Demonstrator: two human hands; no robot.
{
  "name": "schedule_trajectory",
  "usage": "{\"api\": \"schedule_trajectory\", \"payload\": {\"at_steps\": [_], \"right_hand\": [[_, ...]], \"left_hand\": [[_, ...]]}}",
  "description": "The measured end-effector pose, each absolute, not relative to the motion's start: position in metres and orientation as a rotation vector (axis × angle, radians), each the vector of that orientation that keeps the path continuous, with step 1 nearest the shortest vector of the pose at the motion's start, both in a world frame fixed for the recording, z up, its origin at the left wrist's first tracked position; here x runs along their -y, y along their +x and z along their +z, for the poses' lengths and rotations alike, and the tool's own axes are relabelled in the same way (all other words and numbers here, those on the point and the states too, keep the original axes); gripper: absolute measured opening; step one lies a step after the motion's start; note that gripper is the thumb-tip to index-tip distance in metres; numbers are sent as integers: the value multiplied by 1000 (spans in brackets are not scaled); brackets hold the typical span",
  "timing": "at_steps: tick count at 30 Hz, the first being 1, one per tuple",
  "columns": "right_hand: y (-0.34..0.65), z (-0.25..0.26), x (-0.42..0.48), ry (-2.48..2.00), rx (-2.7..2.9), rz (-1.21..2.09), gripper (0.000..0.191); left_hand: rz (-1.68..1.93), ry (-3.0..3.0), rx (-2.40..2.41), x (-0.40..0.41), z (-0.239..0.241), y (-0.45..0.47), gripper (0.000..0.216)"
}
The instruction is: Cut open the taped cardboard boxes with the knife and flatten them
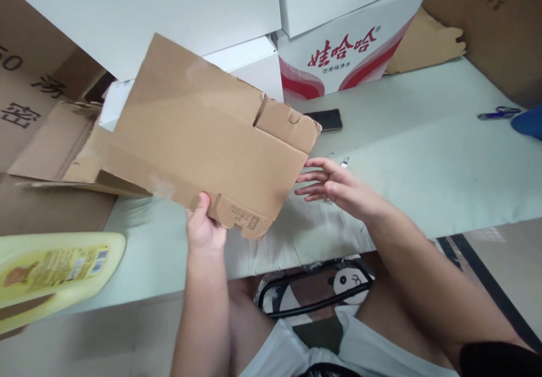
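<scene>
A flattened brown cardboard box (203, 134) is held up at a tilt over the table, its tabbed flaps at the right and lower edges. My left hand (206, 227) grips its lower edge, thumb on the near face and the other fingers hidden behind. Just off its right corner, my right hand (334, 188) has its fingers stretched out and apart, with nothing held in them. Behind the right hand lies a small metallic object (345, 162), mostly covered, whose kind I cannot make out. A black phone (332, 119) rests on the table, partly hidden by the cardboard.
White boxes (203, 4) and a red-and-white water carton (342, 55) line the back of the pale green table (423, 140). Blue-handled scissors (499, 113) lie at the right. Open cardboard boxes (55, 145) stand left, behind a yellow plastic jug (59, 270) near the front edge.
</scene>
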State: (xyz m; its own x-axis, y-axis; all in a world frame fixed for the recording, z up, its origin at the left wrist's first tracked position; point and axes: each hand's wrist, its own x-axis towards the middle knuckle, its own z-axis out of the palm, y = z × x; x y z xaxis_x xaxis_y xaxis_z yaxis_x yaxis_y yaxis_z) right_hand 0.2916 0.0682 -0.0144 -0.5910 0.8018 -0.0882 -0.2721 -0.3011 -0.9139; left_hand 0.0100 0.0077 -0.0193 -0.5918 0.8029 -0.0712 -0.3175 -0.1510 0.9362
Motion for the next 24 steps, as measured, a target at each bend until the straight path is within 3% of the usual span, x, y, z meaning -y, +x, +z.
{"api": "schedule_trajectory", "payload": {"at_steps": [5,8,13,15,18,21,24], "right_hand": [[272,-26,-59,-782,1233,1870,52],[274,-27,-55,-863,1228,1771,52],[302,2,-58,-911,1063,1057,41],[324,13,-66,-887,932,791,40],[366,16,-89,-794,658,336,55],[410,7,-115,-912,524,252,49],[441,5,-140,-1313,459,253,36]], "left_hand": [[1634,548,-1250,-4,-28,49,62],[1567,640,-1160,-3,-24,53,52],[1404,774,-1048,-6,-18,42,44],[1347,853,-1071,-6,-19,40,50],[1269,911,-1070,-4,-23,37,64],[1208,938,-1050,-4,-26,34,66],[1179,945,-1034,-5,-25,32,64]]}}
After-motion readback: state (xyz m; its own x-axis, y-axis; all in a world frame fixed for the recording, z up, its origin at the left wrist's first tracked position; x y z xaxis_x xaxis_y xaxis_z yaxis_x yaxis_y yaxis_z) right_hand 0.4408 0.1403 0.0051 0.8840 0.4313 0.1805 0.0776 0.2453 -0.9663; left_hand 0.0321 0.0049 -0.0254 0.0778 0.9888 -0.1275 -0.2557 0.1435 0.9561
